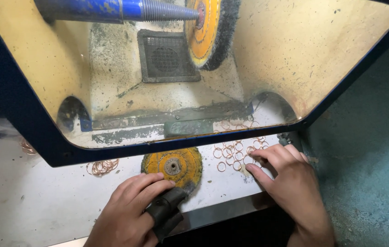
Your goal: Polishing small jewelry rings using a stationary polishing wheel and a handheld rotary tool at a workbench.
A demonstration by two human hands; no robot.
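Here, beneath the dusty shield of a polishing machine, I see my left hand (128, 208) clenched around a dark rubbery piece (164, 211), just beside a loose yellow buffing wheel (172, 166) lying flat. My right hand (290, 180), fingers spread, presses onto scattered copper rings (231, 153) on the white bench (30, 201).

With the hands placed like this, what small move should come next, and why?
Probably the right hand should pinch one ring from the loose pile: its fingertips already rest on the rings, while the left hand holds a dark piece beside the spare wheel.
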